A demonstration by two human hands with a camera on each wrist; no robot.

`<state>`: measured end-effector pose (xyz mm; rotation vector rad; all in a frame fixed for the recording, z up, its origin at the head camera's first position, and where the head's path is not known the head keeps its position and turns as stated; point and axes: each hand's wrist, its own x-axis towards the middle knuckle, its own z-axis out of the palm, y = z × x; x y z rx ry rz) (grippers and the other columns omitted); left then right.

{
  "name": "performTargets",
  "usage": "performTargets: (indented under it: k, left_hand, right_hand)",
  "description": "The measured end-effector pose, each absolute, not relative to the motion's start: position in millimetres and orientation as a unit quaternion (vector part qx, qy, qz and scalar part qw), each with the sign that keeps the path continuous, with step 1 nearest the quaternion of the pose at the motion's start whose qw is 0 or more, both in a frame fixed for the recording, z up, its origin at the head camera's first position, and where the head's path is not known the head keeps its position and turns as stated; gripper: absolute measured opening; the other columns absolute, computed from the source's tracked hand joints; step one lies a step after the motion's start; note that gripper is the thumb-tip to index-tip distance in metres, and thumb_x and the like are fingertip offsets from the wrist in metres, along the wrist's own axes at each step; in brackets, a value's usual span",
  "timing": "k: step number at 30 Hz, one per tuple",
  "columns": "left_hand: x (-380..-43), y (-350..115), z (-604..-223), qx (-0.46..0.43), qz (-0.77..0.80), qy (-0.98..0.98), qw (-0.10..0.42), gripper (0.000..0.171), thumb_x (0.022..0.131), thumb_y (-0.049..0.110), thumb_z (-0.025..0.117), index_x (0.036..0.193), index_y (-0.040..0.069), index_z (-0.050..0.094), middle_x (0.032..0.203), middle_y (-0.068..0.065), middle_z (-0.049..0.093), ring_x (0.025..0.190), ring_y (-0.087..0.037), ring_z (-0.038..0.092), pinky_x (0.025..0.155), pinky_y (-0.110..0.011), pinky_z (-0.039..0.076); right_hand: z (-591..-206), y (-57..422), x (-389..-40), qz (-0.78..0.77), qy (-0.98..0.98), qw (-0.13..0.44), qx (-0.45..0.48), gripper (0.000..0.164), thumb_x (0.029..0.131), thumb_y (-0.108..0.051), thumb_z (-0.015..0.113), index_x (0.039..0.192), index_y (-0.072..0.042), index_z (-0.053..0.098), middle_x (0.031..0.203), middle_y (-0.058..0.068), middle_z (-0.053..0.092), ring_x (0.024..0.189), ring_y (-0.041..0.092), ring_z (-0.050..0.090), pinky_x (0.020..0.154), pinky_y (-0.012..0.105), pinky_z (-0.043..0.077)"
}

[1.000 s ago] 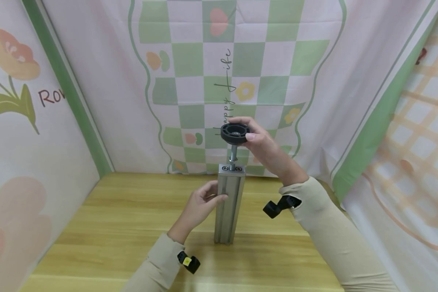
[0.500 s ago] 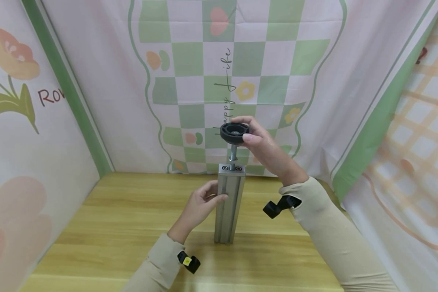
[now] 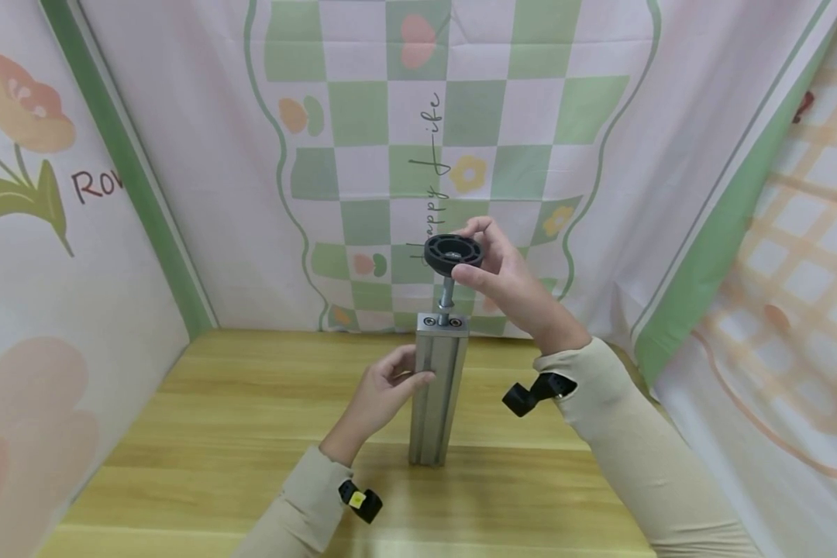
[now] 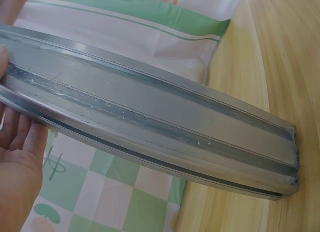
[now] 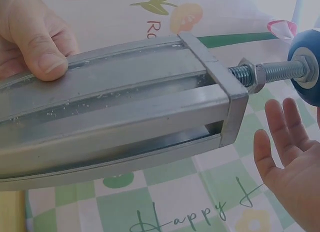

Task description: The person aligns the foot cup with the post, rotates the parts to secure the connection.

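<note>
Gripping a silver-grey, grooved metal profile (image 3: 438, 415) from its nine-o'clock side, the left hand (image 3: 380, 391) lays its thumb on the near face, its fingers partly bent around the edge. The profile stands upright on a yellow wood-grain surface (image 3: 251, 434). Its twelve-o'clock end bears a flat metal end plate (image 5: 235, 119) with two round screw heads; from this plate rises a threaded silver bolt (image 3: 448, 293), carrying a hexagonal metal nut (image 5: 258, 77) just clear of the plate. A black, round, hollow-faced foot (image 3: 453, 248) tops the bolt. The right hand (image 3: 509, 283), at four o'clock of the foot, holds its rim between thumb, near five o'clock, and bent fingers, near one o'clock; in the right wrist view other fingers extend loosely, apart from the bolt. At twelve o'clock, behind everything, hangs a pale fabric backdrop (image 3: 356, 116) with green checks.
</note>
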<state>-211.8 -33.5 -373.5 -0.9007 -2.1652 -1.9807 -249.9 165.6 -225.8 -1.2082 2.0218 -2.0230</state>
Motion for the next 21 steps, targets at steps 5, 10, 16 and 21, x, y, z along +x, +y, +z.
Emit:
performTargets:
  k: [5, 10, 16, 21]
  left_hand:
    - [-211.7, -33.6, -374.0, -0.294, -0.644, -0.705, 0.039, 0.032, 0.089, 0.020, 0.061, 0.118, 0.008, 0.055, 0.103, -0.004, 0.061, 0.098, -0.019, 0.057, 0.087, -0.029, 0.047]
    - [-211.1, -33.6, -373.8, -0.294, -0.644, -0.705, 0.036, 0.032, 0.089, 0.020, 0.061, 0.119, 0.009, 0.055, 0.104, -0.004, 0.061, 0.098, -0.018, 0.057, 0.087, -0.029, 0.047]
    - [-210.9, -34.2, -372.9, -0.292, -0.645, -0.705, 0.029, 0.033, 0.089, 0.022, 0.061, 0.120, 0.010, 0.055, 0.106, -0.004, 0.060, 0.100, -0.017, 0.057, 0.088, -0.029, 0.047]
    - [-211.5, -34.6, -373.1, -0.289, -0.647, -0.705, 0.025, 0.034, 0.089, 0.022, 0.061, 0.120, 0.009, 0.054, 0.106, -0.004, 0.060, 0.100, -0.018, 0.057, 0.088, -0.028, 0.047]
  right_hand:
    - [-227.1, 164.5, -251.2, -0.652, 0.651, 0.018, -0.389, 0.053, 0.084, -0.038, 0.064, 0.118, -0.013, 0.032, 0.127, 0.018, 0.038, 0.111, 0.031, 0.046, 0.093, 0.034, 0.041]
    - [-227.5, 162.4, -254.3, -0.672, 0.610, 0.057, -0.416, 0.071, 0.087, -0.049, 0.050, 0.141, -0.012, 0.020, 0.137, 0.020, 0.032, 0.120, 0.033, 0.040, 0.098, 0.039, 0.033]
    - [-227.5, 161.8, -257.4, -0.677, 0.566, 0.097, -0.460, 0.065, 0.089, -0.040, 0.037, 0.145, -0.012, 0.018, 0.144, 0.020, 0.025, 0.129, 0.036, 0.028, 0.104, 0.047, 0.022]
    - [-227.8, 160.5, -256.7, -0.667, 0.570, 0.097, -0.470, 0.060, 0.091, -0.033, 0.035, 0.142, -0.004, 0.022, 0.142, 0.022, 0.029, 0.129, 0.036, 0.027, 0.104, 0.044, 0.024]
